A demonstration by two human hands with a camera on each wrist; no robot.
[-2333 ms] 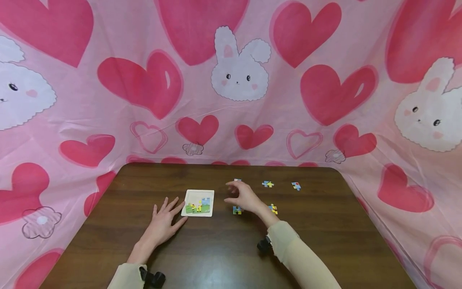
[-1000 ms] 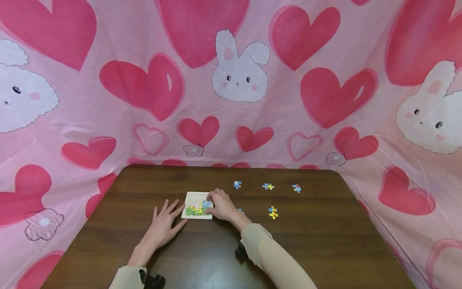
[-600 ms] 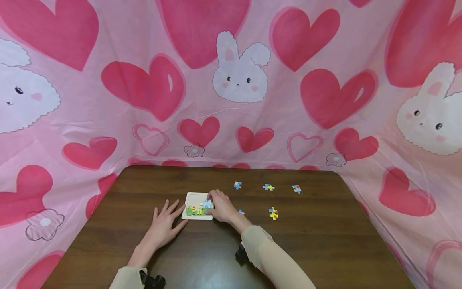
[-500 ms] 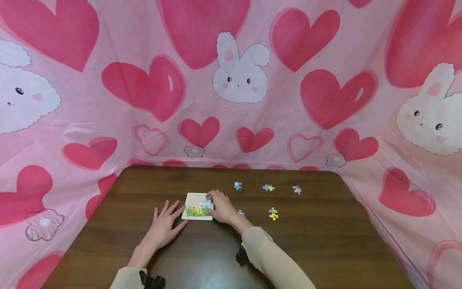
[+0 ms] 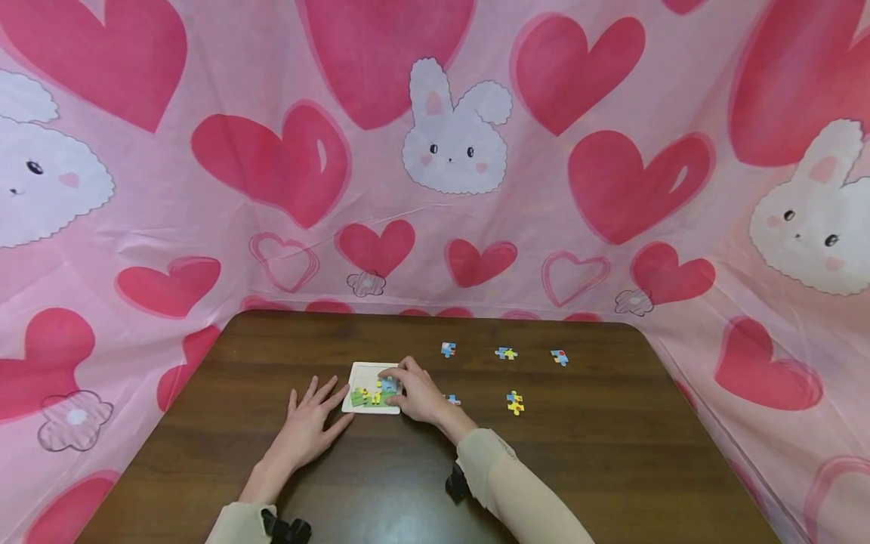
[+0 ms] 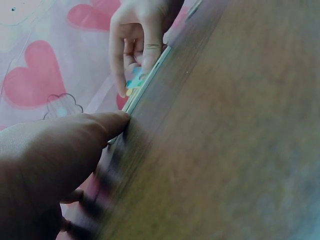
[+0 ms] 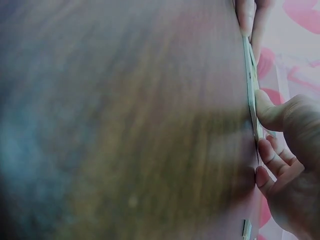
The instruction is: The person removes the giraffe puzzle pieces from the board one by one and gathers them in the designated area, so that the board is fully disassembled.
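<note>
The blue jigsaw section [image 5: 389,384] lies inside the right side of the white, thin, square puzzle tray [image 5: 365,373], directly between the thumb and index finger of the right hand [image 5: 418,394]; this hand is the nearer to it. That hand reaches in over the tray's right edge, thumb toward the tray's near side, index finger curving across toward its far side. The two tips stand apart; whether they pinch one piece or only press cannot be told. The tray shows no clear long axis.

The left hand [image 5: 306,419] lies left of the tray, fingers spread, one fingertip touching its left edge. The green-and-yellow jigsaw section [image 5: 365,397] fills the tray's near side, left of the right thumb. Five loose, colourful jigsaw pieces [image 5: 515,403] lie right of the tray, one partly hidden by the right hand.
</note>
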